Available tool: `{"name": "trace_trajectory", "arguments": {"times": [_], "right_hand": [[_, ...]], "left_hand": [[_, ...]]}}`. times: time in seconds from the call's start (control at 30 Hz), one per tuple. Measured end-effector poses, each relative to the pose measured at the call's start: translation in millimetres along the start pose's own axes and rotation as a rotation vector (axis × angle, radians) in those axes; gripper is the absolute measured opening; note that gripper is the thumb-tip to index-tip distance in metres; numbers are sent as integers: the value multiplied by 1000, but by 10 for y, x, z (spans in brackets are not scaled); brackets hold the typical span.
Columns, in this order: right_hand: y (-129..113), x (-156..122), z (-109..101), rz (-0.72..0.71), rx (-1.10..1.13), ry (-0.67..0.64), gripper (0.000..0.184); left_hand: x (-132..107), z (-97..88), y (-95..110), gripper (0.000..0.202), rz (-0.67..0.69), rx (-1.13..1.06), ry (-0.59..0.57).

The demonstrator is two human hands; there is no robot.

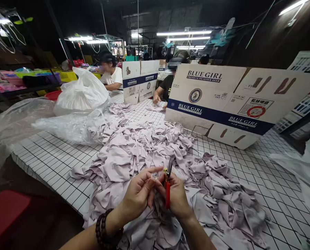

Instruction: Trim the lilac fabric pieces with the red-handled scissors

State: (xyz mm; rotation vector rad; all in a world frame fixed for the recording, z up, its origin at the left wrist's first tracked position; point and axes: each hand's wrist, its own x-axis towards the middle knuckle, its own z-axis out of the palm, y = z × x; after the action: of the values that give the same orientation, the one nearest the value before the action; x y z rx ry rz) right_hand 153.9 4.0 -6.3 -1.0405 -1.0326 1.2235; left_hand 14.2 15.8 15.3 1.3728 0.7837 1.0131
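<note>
My left hand point(138, 193) is closed in a pinch on a small pale bit of fabric held up between thumb and fingers. A dark bead bracelet point(103, 227) sits on that wrist. My right hand point(178, 198) is wrapped round red-handled thread snips point(168, 184), blades pointing up right beside the pinched piece. Both hands hover just above a big heap of pale lilac cloth pieces point(134, 156) spread over the white gridded table point(53, 159).
A Blue Girl beer carton point(222, 104) lies on its side at the right. Clear plastic bags point(79, 93) sit at the left, a second carton point(139, 81) stands further back. Two other people sit at the far end of the table. A red stool point(4, 211) is at my lower left.
</note>
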Motion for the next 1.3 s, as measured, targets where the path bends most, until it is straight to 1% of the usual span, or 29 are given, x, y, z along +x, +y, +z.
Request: {"name": "trace_trajectory", "arguments": {"times": [0.03, 0.1, 0.17, 0.23, 0.3, 0.37, 0.43, 0.57, 0.87, 1.1, 1.3], "right_hand": [[-12, -3, -34, 40, -15, -11, 36], [-74, -30, -148, 114, -89, -33, 36], [-190, -90, -294, 130, -263, -43, 34], [-342, -175, -419, 83, -527, -23, 32], [-491, -262, -479, 54, -807, -8, 31], [-600, -327, -473, 63, -1014, -23, 32], [-652, -358, -431, 75, -1127, -47, 32], [-639, -353, -367, 74, -1206, -53, 30], [-622, -337, -340, 59, -1231, -63, 31], [-645, -351, -328, 77, -1247, -62, 30], [-638, -338, -315, 79, -1244, -70, 31]], "left_hand": [[10, 15, -17, 41, -44, -75, -21], [37, 38, -47, 44, -84, -161, -21], [64, 50, -70, 46, -87, -178, 7], [79, 54, -86, 45, -81, -142, 6], [78, 54, -99, 43, -63, -62, -23], [67, 50, -108, 40, -37, 30, -70], [53, 43, -109, 38, -6, 121, -115], [44, 23, -97, 38, 54, 272, -165], [35, 4, -117, 33, 75, 292, -202], [19, 6, -123, 32, 17, 182, -246], [11, -7, -146, 32, -32, 105, -249]]}}
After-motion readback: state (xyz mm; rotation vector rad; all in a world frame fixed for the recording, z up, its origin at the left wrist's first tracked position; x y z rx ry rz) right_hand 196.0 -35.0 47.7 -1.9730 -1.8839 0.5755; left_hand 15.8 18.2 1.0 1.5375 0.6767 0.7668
